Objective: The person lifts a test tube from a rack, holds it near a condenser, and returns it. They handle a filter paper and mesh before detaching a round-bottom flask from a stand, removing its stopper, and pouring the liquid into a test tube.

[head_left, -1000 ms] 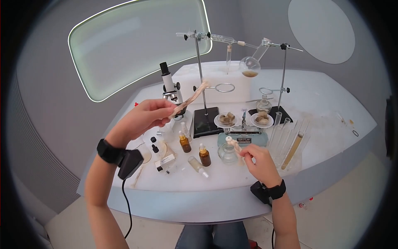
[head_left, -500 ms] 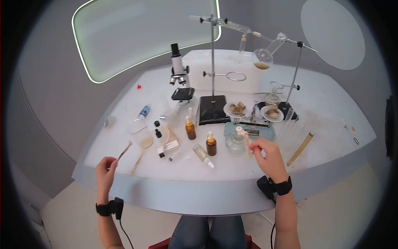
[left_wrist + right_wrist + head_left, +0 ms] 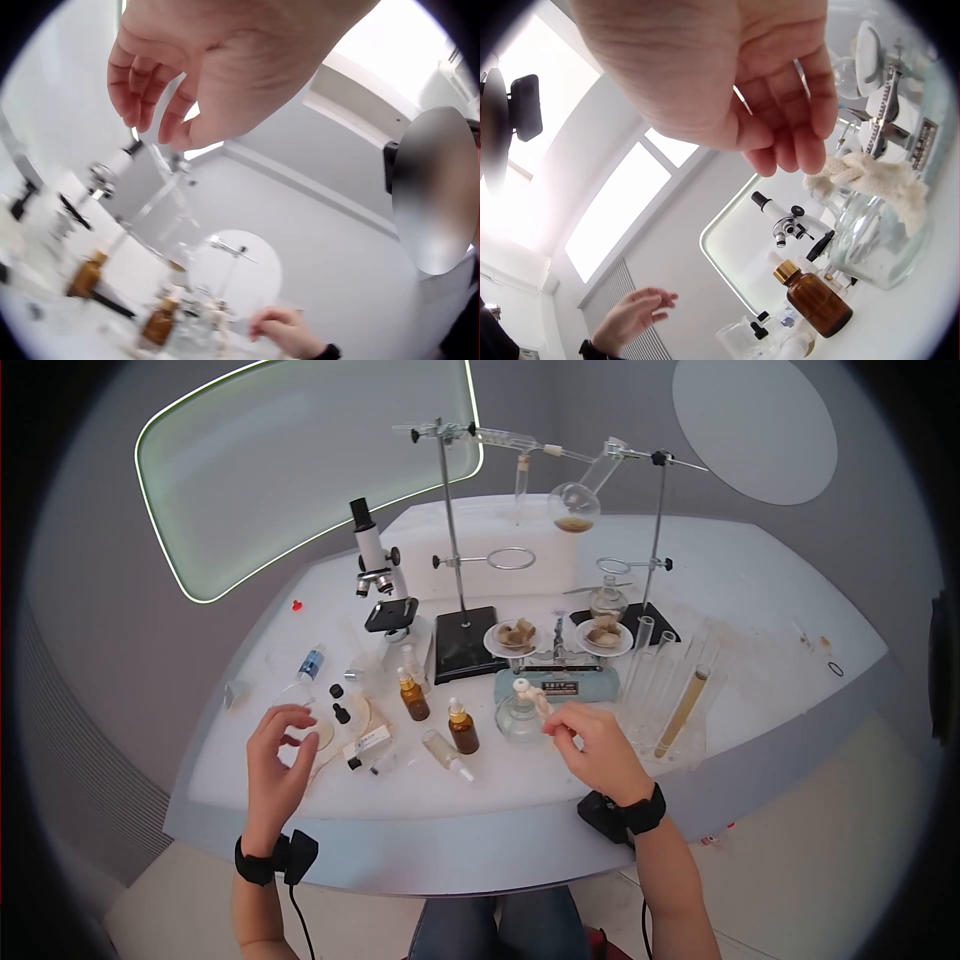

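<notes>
In the head view my left hand (image 3: 278, 765) hovers over the table's left side, near a glass beaker (image 3: 318, 730). Its fingers are bent apart from the thumb, and nothing is between them. A pale frayed strip (image 3: 322, 762) lies partly behind this hand. On the right, my right hand (image 3: 600, 750) is beside a glass spirit lamp (image 3: 520, 720). The lamp's thick pale wick (image 3: 885, 184) comes out at the neck and droops over the side. My right fingertips (image 3: 810, 156) hang loosely curled right by the wick, holding nothing.
Amber dropper bottles (image 3: 463, 730) and a clear bottle lying down (image 3: 446, 754) stand between the hands. Behind are a microscope (image 3: 380, 575), a balance (image 3: 560, 685) with loaded pans, and distillation glassware (image 3: 573, 510) on stands. Test tubes (image 3: 682, 710) stand at right.
My left hand dropped from mid-air to the table's left side, and the frayed strip it held is out of its fingers. My right hand stays by the lamp wick.
</notes>
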Available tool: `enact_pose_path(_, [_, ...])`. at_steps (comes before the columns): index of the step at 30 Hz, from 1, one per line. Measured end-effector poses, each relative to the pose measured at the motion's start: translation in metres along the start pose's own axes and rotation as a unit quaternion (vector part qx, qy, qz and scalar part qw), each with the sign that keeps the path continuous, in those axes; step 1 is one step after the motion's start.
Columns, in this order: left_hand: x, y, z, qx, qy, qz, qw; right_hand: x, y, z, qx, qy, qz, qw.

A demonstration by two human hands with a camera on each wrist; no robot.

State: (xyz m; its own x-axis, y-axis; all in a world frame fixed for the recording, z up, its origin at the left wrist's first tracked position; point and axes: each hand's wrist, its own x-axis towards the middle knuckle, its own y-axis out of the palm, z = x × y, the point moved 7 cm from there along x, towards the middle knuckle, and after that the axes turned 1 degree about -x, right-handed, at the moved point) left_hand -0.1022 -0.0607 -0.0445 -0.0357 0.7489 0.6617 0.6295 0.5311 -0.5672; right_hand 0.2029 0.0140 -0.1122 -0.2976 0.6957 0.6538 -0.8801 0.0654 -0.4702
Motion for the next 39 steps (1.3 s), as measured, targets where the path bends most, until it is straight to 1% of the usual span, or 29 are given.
enact_pose_path(1, [0.018, 0.016, -0.030, -0.002, 0.037, 0.069, 0.997, -0.001, 0.002, -0.001, 0.024, 0.007, 0.011, 1.000])
enact_pose_path(2, [0.035, 0.037, -0.057, -0.003, 0.072, 0.137, 0.988, -0.001, 0.002, -0.002, 0.024, 0.010, 0.003, 1.000])
enact_pose_path(4, [0.069, 0.081, -0.101, -0.041, 0.132, 0.214, 0.967, -0.002, 0.000, -0.001, 0.016, -0.002, 0.001, 1.000])
enact_pose_path(5, [0.086, 0.104, -0.118, -0.047, 0.149, 0.244, 0.957, -0.002, -0.002, 0.000, 0.007, -0.004, 0.000, 1.000])
enact_pose_path(6, [0.104, 0.128, -0.132, -0.053, 0.167, 0.274, 0.946, -0.002, -0.004, -0.002, 0.002, 0.000, -0.008, 1.000])
enact_pose_path(8, [0.141, 0.181, -0.146, -0.015, 0.185, 0.313, 0.931, -0.004, -0.002, -0.003, -0.001, -0.035, -0.010, 0.999])
enact_pose_path(9, [0.158, 0.208, -0.149, 0.014, 0.200, 0.343, 0.918, -0.004, -0.002, -0.002, -0.003, -0.028, -0.007, 1.000])
enact_pose_path(12, [0.200, 0.297, -0.140, 0.104, 0.258, 0.415, 0.866, -0.006, -0.002, 0.001, 0.004, -0.027, -0.007, 1.000])
enact_pose_path(13, [0.210, 0.319, -0.138, 0.103, 0.268, 0.416, 0.863, -0.007, -0.003, 0.002, -0.001, -0.025, -0.015, 1.000])
enact_pose_path(15, [0.222, 0.363, -0.125, 0.242, 0.287, 0.473, 0.797, -0.008, -0.001, 0.005, 0.007, -0.040, 0.005, 0.999])
enact_pose_path(16, [0.228, 0.377, -0.125, 0.240, 0.295, 0.472, 0.795, -0.008, -0.002, 0.005, 0.002, -0.038, -0.001, 0.999])
enact_pose_path(17, [0.227, 0.391, -0.120, 0.254, 0.309, 0.503, 0.766, -0.009, 0.001, 0.008, -0.011, -0.049, 0.010, 0.999])
enact_pose_path(18, [0.227, 0.406, -0.112, 0.268, 0.323, 0.532, 0.735, -0.009, 0.003, 0.011, -0.024, -0.061, 0.020, 0.998])
enact_pose_path(20, [0.237, 0.452, -0.068, 0.309, 0.305, 0.582, 0.688, -0.011, 0.005, 0.014, -0.048, -0.074, 0.018, 0.996])
enact_pose_path(21, [0.229, 0.438, -0.081, 0.403, 0.246, 0.585, 0.660, -0.012, 0.006, 0.016, -0.066, -0.087, 0.020, 0.994])
enact_pose_path(22, [0.227, 0.432, -0.083, 0.393, 0.198, 0.606, 0.662, -0.012, 0.006, 0.017, -0.069, -0.085, 0.018, 0.994])
enact_pose_path(24, [0.225, 0.434, -0.078, 0.373, 0.139, 0.645, 0.652, -0.015, 0.013, 0.020, -0.097, -0.088, 0.043, 0.990])
enact_pose_path(26, [0.229, 0.445, -0.068, 0.369, 0.146, 0.653, 0.645, -0.016, 0.016, 0.021, -0.113, -0.093, 0.045, 0.988])
enact_pose_path(28, [0.232, 0.455, -0.062, 0.365, 0.154, 0.658, 0.640, -0.016, 0.012, 0.020, -0.131, -0.087, 0.024, 0.987])
enact_pose_path(31, [0.230, 0.469, -0.052, 0.367, 0.162, 0.660, 0.635, -0.015, 0.006, 0.022, -0.150, -0.086, 0.016, 0.985])
enact_pose_path(33, [0.226, 0.475, -0.048, 0.394, 0.189, 0.650, 0.622, -0.016, 0.009, 0.022, -0.152, -0.085, 0.026, 0.984])
enact_pose_path(34, [0.226, 0.474, -0.047, 0.393, 0.189, 0.650, 0.622, -0.016, 0.012, 0.023, -0.156, -0.088, 0.034, 0.983])
enact_pose_path(36, [0.232, 0.471, -0.047, 0.376, 0.150, 0.635, 0.658, -0.017, 0.015, 0.021, -0.153, -0.091, 0.033, 0.983])
enact_pose_path(37, [0.236, 0.470, -0.046, 0.376, 0.151, 0.634, 0.659, -0.017, 0.015, 0.021, -0.151, -0.093, 0.030, 0.984])
enact_pose_path(39, [0.249, 0.464, -0.055, 0.357, 0.204, 0.579, 0.704, -0.016, 0.012, 0.020, -0.157, -0.091, 0.026, 0.983])
